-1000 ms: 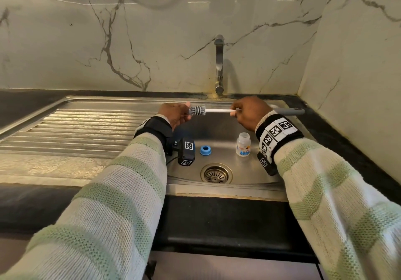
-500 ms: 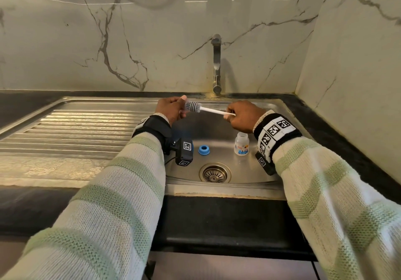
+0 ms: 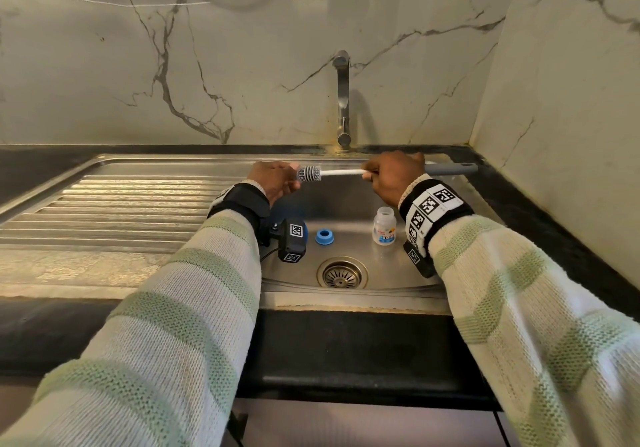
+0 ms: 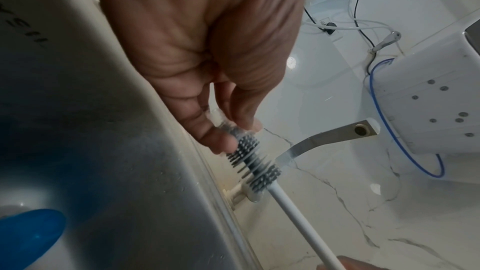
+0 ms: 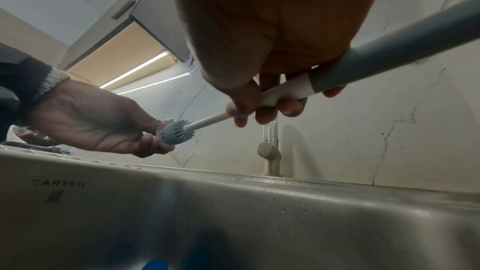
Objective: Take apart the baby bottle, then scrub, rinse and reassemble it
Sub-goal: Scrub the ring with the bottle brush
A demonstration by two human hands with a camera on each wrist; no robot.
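Note:
My left hand (image 3: 273, 180) pinches a small clear nipple (image 4: 221, 120) between thumb and fingers above the sink's back edge. The grey bristled brush head (image 3: 309, 173) points into it, its tip inside the nipple (image 5: 166, 141). My right hand (image 3: 394, 176) grips the bottle brush where the white shaft meets the grey handle (image 3: 450, 169), and the brush lies level. The clear bottle body (image 3: 384, 225) stands upright on the sink floor below my right wrist. A blue screw ring (image 3: 325, 237) lies left of it.
The steel sink (image 3: 460, 204) has a drain (image 3: 342, 273) at the front middle and a tap (image 3: 343, 100) at the back, with no water running. A ribbed drainboard (image 3: 121, 204) lies to the left. Another blue piece (image 4: 28, 233) sits under my left wrist. Marble walls close in behind and to the right.
Half a second ago the brush tilted up to the left with its grey handle hidden behind my right hand. Now it lies level again, handle showing. Both hands keep their holds.

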